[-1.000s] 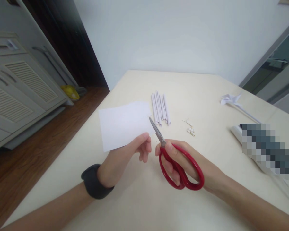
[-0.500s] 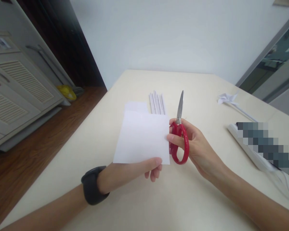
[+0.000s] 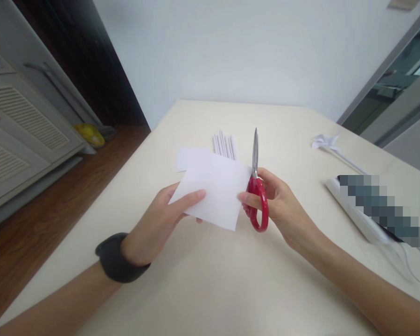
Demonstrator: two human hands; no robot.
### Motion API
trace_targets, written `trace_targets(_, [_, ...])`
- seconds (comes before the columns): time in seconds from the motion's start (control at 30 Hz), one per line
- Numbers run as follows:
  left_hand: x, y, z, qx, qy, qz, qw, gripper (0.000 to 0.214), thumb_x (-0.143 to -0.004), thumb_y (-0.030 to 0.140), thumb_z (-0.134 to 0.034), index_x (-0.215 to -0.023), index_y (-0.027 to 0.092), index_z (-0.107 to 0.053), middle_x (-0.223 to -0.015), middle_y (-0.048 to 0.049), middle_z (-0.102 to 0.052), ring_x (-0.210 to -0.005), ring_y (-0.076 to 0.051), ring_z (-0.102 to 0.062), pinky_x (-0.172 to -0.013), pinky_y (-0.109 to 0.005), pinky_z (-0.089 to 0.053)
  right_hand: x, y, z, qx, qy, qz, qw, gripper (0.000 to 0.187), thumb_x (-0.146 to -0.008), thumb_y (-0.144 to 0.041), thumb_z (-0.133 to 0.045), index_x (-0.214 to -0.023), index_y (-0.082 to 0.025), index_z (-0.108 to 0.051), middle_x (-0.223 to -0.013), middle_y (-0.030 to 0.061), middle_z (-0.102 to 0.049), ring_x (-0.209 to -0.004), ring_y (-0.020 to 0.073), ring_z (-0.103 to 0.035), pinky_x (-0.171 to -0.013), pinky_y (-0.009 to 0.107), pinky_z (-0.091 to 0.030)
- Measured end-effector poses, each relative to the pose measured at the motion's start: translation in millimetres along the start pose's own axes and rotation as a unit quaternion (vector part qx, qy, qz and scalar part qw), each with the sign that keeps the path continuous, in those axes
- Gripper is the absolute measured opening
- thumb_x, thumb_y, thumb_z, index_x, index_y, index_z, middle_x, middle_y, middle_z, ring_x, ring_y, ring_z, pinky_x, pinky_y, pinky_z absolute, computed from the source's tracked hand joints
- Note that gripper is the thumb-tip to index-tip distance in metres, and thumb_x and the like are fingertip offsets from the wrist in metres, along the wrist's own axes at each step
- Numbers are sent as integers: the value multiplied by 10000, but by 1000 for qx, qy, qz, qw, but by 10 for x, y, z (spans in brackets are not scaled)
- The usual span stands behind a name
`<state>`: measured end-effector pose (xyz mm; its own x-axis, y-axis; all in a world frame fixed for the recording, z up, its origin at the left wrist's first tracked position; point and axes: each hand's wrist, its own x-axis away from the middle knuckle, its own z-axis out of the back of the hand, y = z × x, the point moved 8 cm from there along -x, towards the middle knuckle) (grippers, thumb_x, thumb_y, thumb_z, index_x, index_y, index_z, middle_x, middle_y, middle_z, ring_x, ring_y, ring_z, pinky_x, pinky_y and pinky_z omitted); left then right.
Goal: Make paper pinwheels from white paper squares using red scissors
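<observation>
Above the table, a square sheet of white paper (image 3: pixel 220 186) is tilted, its left corner pinched between the thumb and fingers of my left hand (image 3: pixel 164 210). My right hand (image 3: pixel 276 200) is closed around red-handled scissors (image 3: pixel 261 200), whose blades are together and point away from me. The right thumb also meets the right edge of the sheet; whether it grips the paper there I cannot tell. Behind the sheet lies more white paper (image 3: pixel 182 159), partly covered. Several thin white paper rolls (image 3: pixel 224 145) rest side by side just beyond, their near ends hidden.
A white paper pinwheel on a stick (image 3: pixel 325 141) lies at the right of the pale table (image 3: pixel 210 289). Nearer on that side is a white object with a blurred-out top (image 3: pixel 357 214) and a cable. Louvred cabinets (image 3: pixel 17 121) stand left, and a wall (image 3: pixel 231 51) rises behind.
My left hand has shifted from the sheet's bottom right edge to its left corner. The sheet has turned clockwise. My right hand and the scissors have moved slightly left.
</observation>
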<state>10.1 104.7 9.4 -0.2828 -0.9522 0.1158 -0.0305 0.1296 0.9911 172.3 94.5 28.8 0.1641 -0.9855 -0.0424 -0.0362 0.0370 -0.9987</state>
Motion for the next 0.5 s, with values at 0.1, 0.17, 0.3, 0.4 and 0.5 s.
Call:
trace_targets(0.1, [-23, -13, 21, -22, 14, 1, 1000, 184, -790, 338, -575, -905, 206, -631, -867, -22, -638, -749, -177, -560, -598, -237, -465, 4, -4, -10, -10, -10, -2, 1000, 159, -754, -202, -625, -860, -217, -507, -744, -40, -541, -617, 88, -511, -564, 210, -435])
trace_targets(0.17, [-28, -11, 21, -24, 16, -5, 1000, 231, -795, 351, -567, -965, 209, -631, -907, -29, -649, -781, -186, -569, -633, -252, -473, 11, -6, -23, -21, -20, -3, 1000, 159, -760, -212, -623, -874, -219, -512, -751, -38, -541, -615, 88, -512, -565, 214, -440])
trace_targets(0.3, [-23, 2, 14, -19, 12, -14, 1000, 284, -801, 359, -562, -1027, 202, -630, -940, -39, -657, -787, -182, -569, -650, -255, -477, 29, 7, -49, -37, -36, -10, 999, 166, -768, -204, -615, -901, -219, -517, -756, -32, -535, -623, 91, -517, -577, 222, -444])
trace_targets(0.4, [-32, 7, 41, -17, 14, -20, 1000, 287, -806, 348, -562, -1039, 193, -627, -953, -46, -655, -791, -179, -569, -629, -247, -470, 34, 16, -63, -48, -46, -16, 998, 164, -775, -190, -602, -907, -216, -508, -752, -29, -519, -628, 98, -520, -595, 239, -446])
trace_targets(0.5, [-68, 17, 128, -13, 32, -34, 999, 281, -821, 328, -538, -1050, 185, -619, -991, -52, -643, -783, -174, -565, -602, -245, -457, 29, 13, -49, -51, -47, -19, 997, 195, -787, -227, -596, -955, -235, -498, -761, -30, -502, -633, 104, -519, -606, 258, -444])
